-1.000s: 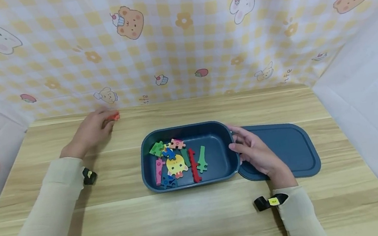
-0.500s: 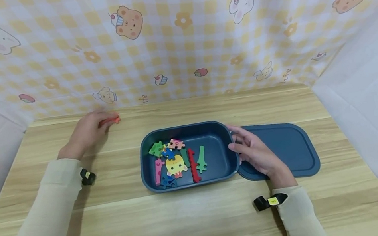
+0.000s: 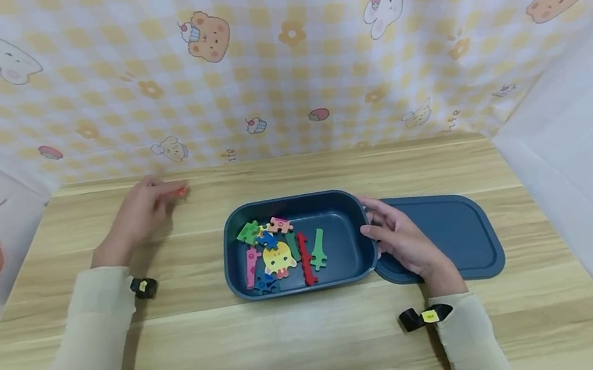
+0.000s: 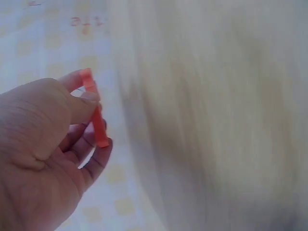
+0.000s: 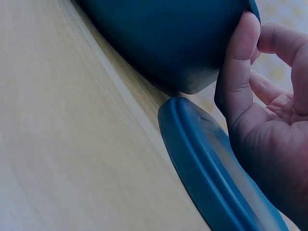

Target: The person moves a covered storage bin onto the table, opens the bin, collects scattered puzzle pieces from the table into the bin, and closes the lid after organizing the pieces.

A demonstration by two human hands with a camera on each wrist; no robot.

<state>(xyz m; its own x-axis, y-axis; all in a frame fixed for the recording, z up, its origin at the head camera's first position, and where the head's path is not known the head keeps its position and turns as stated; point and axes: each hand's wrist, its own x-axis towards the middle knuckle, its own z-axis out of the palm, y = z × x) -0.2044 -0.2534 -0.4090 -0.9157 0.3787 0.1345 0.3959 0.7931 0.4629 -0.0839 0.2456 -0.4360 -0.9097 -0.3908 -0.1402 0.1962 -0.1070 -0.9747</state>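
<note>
My left hand (image 3: pixel 138 216) is near the table's back left, pinching a thin orange-red puzzle piece (image 4: pixel 98 122) between thumb and fingers; in the head view the fingers cover most of it. At the right end of a dark blue plastic box (image 3: pixel 347 247), my right hand (image 3: pixel 400 237) grips the wall, thumb (image 5: pixel 243 41) on the near side and fingers curled behind the rim. Inside the box lie several coloured puzzle pieces: a yellow animal face (image 3: pixel 278 260), a red strip (image 3: pixel 306 259), a light green piece (image 3: pixel 318 250) and a pink piece (image 3: pixel 252 267), among others.
The blue lid (image 3: pixel 451 233) lies flat to the right of the box, partly under my right hand. A checked cloth (image 3: pixel 280 67) with cartoon prints hangs along the back edge of the wooden table (image 3: pixel 297 349). White sheets (image 3: pixel 583 157) close off both sides.
My left hand has come slightly forward from the back edge, and the orange-red piece has turned so less of it shows. My right hand and the box hold still; the head view has shifted slightly.
</note>
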